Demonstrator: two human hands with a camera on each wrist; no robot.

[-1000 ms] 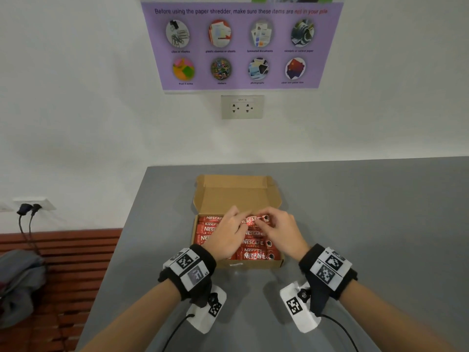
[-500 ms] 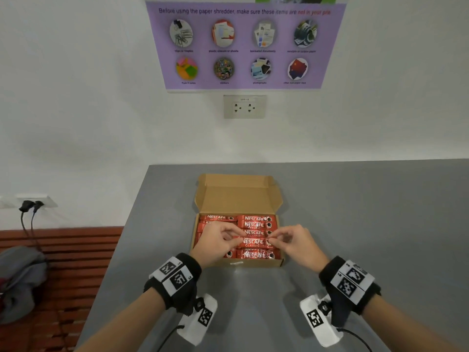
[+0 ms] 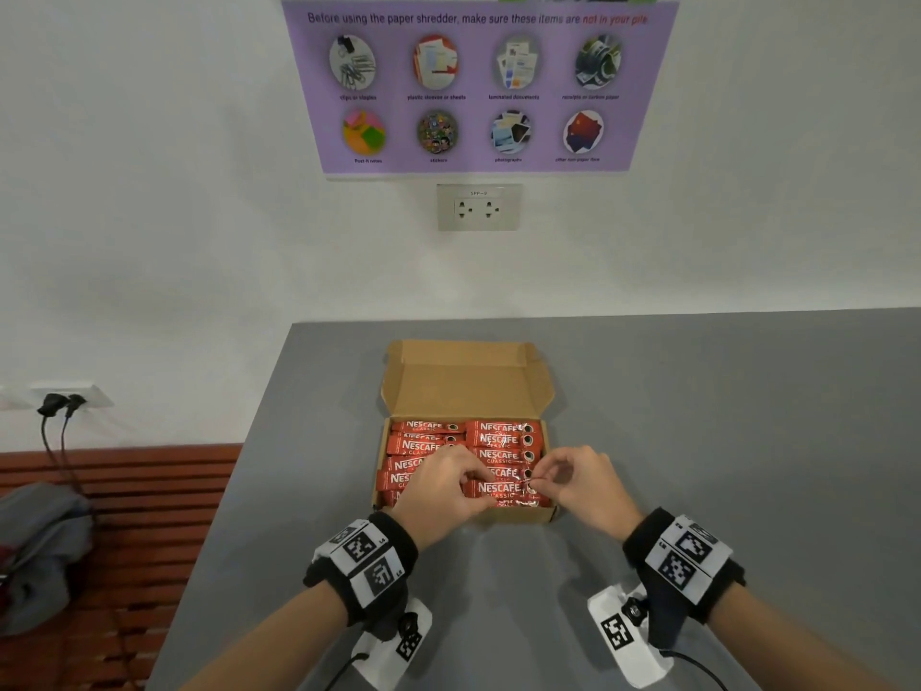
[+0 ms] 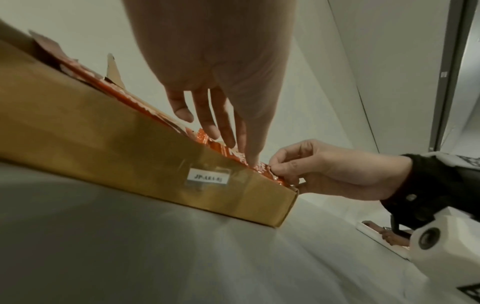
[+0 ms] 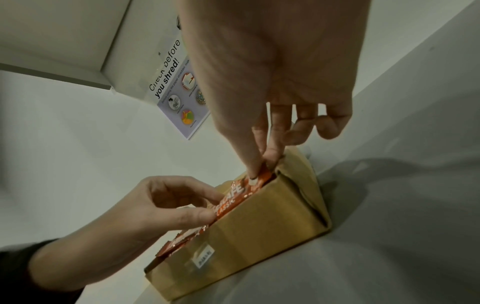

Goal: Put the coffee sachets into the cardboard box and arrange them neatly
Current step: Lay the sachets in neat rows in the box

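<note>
An open cardboard box (image 3: 468, 386) sits on the grey table, its lid tipped back. Two columns of red coffee sachets (image 3: 501, 441) fill it. At the box's near right corner both hands pinch one red sachet (image 3: 498, 489) by its ends. My left hand (image 3: 448, 483) holds its left end, seen in the right wrist view as the left hand (image 5: 176, 205) on the sachet (image 5: 233, 199). My right hand (image 3: 573, 478) pinches the right end between thumb and fingers; the left wrist view shows the right hand (image 4: 311, 164) at the box's corner (image 4: 285, 197).
The grey table (image 3: 722, 441) ends at a left edge beside a wooden bench (image 3: 124, 516) carrying a grey bag (image 3: 35, 551). On the wall behind hang a purple poster (image 3: 478, 87) and a socket (image 3: 478, 208). Plugs (image 3: 60, 403) with cables sit at the left.
Both hands have drawn back from the middle rows to the box's near right corner. They now pinch a sachet in the front row by its two ends.
</note>
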